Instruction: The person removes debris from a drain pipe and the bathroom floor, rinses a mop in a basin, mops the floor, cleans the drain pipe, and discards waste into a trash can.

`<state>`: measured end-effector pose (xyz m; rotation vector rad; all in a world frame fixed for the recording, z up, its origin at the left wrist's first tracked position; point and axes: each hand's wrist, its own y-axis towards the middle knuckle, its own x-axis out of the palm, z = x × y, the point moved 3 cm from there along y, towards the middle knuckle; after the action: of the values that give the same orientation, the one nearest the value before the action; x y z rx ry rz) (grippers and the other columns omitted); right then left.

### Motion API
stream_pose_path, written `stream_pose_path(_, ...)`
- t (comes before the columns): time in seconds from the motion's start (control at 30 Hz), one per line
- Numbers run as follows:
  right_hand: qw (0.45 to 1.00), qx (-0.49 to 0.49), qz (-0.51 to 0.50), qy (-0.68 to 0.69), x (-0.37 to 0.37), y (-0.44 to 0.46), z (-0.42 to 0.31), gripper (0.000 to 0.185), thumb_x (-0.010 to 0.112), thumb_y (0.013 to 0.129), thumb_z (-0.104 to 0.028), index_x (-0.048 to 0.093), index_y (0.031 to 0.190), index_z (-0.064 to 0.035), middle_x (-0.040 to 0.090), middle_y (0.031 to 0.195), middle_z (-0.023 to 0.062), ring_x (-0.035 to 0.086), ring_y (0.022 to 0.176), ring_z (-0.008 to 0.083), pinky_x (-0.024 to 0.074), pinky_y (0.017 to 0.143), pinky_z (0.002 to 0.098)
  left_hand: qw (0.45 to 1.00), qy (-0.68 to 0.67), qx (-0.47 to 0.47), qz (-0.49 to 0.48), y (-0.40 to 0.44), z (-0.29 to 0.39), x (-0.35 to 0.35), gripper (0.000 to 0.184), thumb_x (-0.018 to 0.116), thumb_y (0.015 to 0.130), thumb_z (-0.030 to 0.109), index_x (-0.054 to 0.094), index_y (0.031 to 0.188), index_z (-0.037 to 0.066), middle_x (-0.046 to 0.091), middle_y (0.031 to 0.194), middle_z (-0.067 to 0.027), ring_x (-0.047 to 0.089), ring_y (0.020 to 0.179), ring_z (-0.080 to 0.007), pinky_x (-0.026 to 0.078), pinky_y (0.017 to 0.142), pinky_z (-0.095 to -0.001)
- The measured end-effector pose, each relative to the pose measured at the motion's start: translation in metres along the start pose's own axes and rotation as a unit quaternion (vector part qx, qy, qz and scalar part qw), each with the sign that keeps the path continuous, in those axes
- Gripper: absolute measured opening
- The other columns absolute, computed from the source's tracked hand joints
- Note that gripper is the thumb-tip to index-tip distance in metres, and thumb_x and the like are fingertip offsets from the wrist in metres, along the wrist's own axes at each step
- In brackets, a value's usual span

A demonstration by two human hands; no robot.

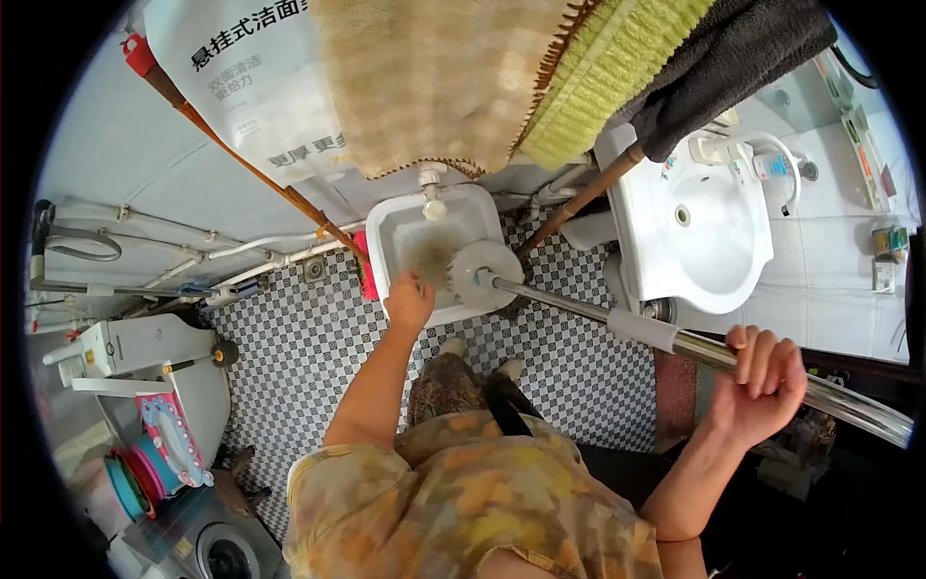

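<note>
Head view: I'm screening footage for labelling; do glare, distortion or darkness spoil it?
In the head view, curved black borders suggest fisheye distortion; same view, bright streaks glare along the shiny silver metal pole; head view again, deep shadow swallows detail below the bare right hand.

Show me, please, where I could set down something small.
Bare tiled floor shows between the toilet and the left arm; the washbasin bowl also looks free. It is crowded at the white tub, where the mop head, the left hand and the pink brush head lie close together.
</note>
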<state>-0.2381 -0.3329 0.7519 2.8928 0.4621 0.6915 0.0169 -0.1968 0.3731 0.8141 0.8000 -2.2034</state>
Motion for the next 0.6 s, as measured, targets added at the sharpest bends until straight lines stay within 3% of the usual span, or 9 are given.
stream_pose_path(0.07, 1.000, 0.006, -0.004, 0.013, 0.000, 0.000, -0.013, 0.034, 0.043, 0.078, -0.018, 0.027, 0.048, -0.0154, 0.028, 0.041, -0.0018, 0.028, 0.043, 0.0100, 0.0342, 0.065, 0.0260, 0.999, 0.007, 0.047, 0.022, -0.015, -0.012, -0.001, 0.024, 0.056, 0.069, 0.020, 0.054, 0.084, 0.002, 0.057, 0.072, -0.0130, 0.056, 0.066, -0.0267, 0.045, 0.060, -0.0349)
stream_pose_path(0.2, 1.000, 0.002, -0.022, 0.012, -0.009, -0.006, -0.032, 0.034, 0.042, 0.079, -0.016, 0.028, 0.049, -0.0154, 0.028, 0.041, -0.0018, 0.027, 0.043, 0.0092, 0.0322, 0.063, 0.0253, 0.999, 0.029, 0.004, -0.032, -0.032, -0.035, -0.011, 0.020, 0.055, 0.069, 0.021, 0.055, 0.083, 0.007, 0.058, 0.073, -0.0107, 0.056, 0.073, -0.0272, 0.044, 0.065, -0.0377)
stream_pose_path(0.3, 0.999, 0.000, -0.025, 0.037, -0.026, -0.011, -0.047, 0.033, 0.041, 0.080, -0.014, 0.028, 0.049, -0.0145, 0.028, 0.042, -0.0010, 0.027, 0.043, 0.0094, 0.0314, 0.063, 0.0258, 0.997, 0.052, -0.022, -0.049, -0.035, -0.053, -0.012, 0.017, 0.054, 0.069, 0.020, 0.057, 0.077, 0.005, 0.059, 0.077, -0.0140, 0.057, 0.074, -0.0282, 0.045, 0.065, -0.0386)
stream_pose_path(0.6, 0.999, -0.001, 0.029, 0.030, -0.128, -0.034, -0.100, 0.034, 0.045, 0.079, -0.013, 0.029, 0.049, -0.0131, 0.029, 0.042, 0.0004, 0.028, 0.045, 0.0102, 0.0329, 0.064, 0.0259, 0.990, 0.097, -0.051, -0.088, -0.057, -0.062, -0.001, 0.021, 0.052, 0.069, 0.023, 0.057, 0.075, 0.003, 0.059, 0.078, -0.0161, 0.057, 0.075, -0.0309, 0.045, 0.067, -0.0390)
